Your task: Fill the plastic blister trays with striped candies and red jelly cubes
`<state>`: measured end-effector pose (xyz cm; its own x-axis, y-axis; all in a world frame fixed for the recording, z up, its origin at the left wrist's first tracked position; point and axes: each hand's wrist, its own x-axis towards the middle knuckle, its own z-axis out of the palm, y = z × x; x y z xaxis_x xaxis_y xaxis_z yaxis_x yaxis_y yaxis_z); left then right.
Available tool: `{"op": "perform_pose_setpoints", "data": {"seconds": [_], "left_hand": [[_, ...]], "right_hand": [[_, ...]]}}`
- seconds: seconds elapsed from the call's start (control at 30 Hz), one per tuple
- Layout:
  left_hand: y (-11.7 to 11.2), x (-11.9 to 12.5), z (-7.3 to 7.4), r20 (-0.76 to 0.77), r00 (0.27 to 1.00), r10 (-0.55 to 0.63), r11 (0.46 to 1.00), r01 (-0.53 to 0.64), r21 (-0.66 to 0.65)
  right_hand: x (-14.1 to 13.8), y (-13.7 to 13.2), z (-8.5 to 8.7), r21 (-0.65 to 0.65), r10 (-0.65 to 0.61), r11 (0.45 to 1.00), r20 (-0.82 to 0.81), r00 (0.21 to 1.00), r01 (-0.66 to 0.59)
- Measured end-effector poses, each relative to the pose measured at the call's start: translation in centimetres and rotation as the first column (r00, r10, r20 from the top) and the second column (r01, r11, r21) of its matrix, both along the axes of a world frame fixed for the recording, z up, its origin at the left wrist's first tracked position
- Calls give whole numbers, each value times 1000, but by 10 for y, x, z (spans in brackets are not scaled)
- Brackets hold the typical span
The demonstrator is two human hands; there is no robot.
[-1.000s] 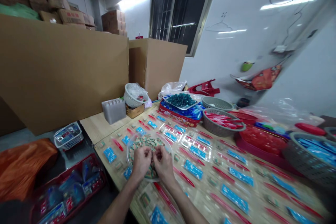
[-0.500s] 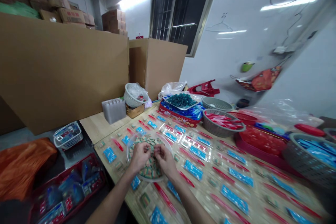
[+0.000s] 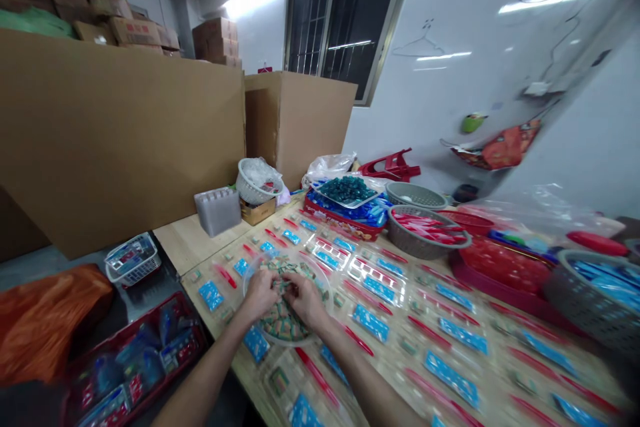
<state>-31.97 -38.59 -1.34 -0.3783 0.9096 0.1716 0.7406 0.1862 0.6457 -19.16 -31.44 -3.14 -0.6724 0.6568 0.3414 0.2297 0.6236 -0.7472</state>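
Note:
A round clear tub full of small green-and-tan striped blocks sits near the table's left edge. Both hands are over it, close together. My left hand has its fingers curled in among the blocks; whatever they pinch is too small to make out. Opposite it, my right hand reaches in with fingers bent together at the blocks, their tips partly hidden. Around the tub lie rows of clear plastic trays holding blue packets and red pens or sticks, some with a striped block.
At the back stands a red box under a tray of teal pieces. Grey baskets line the right side. Left of the table, a red crate and a white basket sit lower down. Tall cardboard borders the back left.
Both hands have sunk a little lower into the blocks, and the right hand has shifted slightly left, nearer the other. The view has moved slightly.

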Motion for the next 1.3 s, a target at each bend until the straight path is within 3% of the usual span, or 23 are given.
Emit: {"op": "perform_pose_setpoints", "data": {"seconds": [0.2, 0.43, 0.73, 1.07, 1.3], "left_hand": [[8, -1, -6, 68, 998, 16, 1000, -18, 24], [30, 18, -5, 147, 988, -37, 996, 24, 86], [27, 26, -19, 127, 992, 18, 995, -30, 99], [27, 27, -12, 103, 995, 9, 997, -17, 75], [26, 21, -18, 104, 994, 11, 998, -18, 66]], "right_hand": [[-2, 2, 2, 76, -48, 996, 30, 998, 46], [18, 23, 4, 65, -76, 995, -26, 997, 77], [21, 23, -10, 10, -113, 994, -28, 993, 113], [18, 23, -7, -26, -104, 994, -67, 992, 103], [18, 16, 0, 25, -54, 998, 23, 998, 53]]}}
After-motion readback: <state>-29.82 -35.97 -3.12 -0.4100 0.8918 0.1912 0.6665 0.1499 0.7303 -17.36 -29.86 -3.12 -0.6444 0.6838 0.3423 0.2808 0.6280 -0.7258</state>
